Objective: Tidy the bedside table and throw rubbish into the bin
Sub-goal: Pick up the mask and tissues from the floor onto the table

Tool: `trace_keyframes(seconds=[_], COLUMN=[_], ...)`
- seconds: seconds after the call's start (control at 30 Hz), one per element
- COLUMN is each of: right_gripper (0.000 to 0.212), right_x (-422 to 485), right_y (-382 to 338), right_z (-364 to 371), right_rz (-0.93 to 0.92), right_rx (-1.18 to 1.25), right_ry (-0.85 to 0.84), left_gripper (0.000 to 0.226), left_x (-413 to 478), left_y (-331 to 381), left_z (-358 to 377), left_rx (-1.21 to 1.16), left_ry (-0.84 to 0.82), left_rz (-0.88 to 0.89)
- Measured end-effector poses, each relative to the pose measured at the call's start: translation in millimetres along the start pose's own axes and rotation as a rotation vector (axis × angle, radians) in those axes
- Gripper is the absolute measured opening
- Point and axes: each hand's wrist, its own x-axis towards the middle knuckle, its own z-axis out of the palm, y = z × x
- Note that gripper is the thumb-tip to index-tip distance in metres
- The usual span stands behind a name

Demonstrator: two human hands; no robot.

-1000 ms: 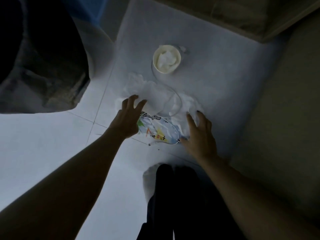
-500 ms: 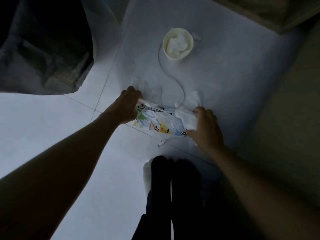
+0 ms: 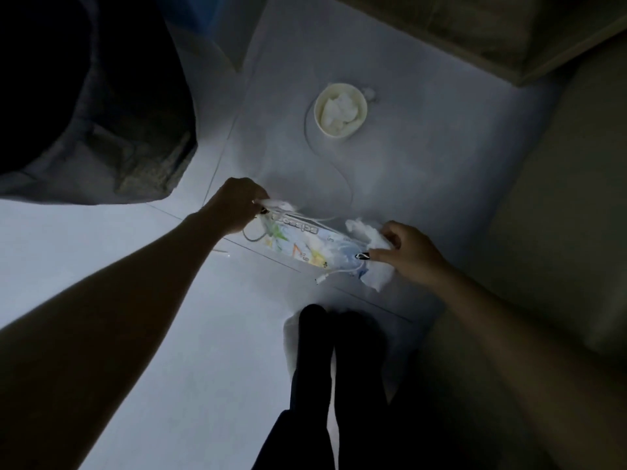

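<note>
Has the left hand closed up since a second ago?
Yes. The left hand, spread flat earlier, now pinches tissue at the packet's end, far from the cup.

White bedside table (image 3: 424,164), paper cup (image 3: 340,110), thin cable (image 3: 342,179), seemingly tissue-stuffed

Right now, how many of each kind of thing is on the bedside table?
Crumpled tissues: 3, one in the left hand at, one in the right hand at, one inside the cup at
Cups: 1
Colourful printed packets: 1
White cables: 1
Total: 6
A small bit beside the cup is too blurred to name.
</note>
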Motion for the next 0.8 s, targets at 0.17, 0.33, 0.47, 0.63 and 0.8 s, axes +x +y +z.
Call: trace_keyframes(seconds=[0.17,0.33,0.47,0.63,0.8], right_gripper=[0.042,0.04,0.037,0.04,0.04], right_x=[-37,-74,-102,-146,-212], right_y=[-28,-63,-93,-137,-187], right_z=[-38,-86,-131,-182,-241], right_rz=[0.028,-0.001,-0.022,-0.023,0.013], right_rx=[0.075,0.015,-0.057,-0.143,-0.097], right_ry=[0.011,0.055,0.107,0.167,0.184], left_gripper=[0.022,0.027,0.027,0.028,0.025], left_x=[-26,-52,-71,-99,-147], left_y=[26,70,105,155,201], left_z=[-40,-90,-127,-172,-235], left_rx=[-0.02,-0.049,-0.127,-0.14,-0.122], left_ry=[0.059,0.203,0.375,0.362,0.255], left_rz=[-0.028,-0.156,-0.168,-0.111,-0.106])
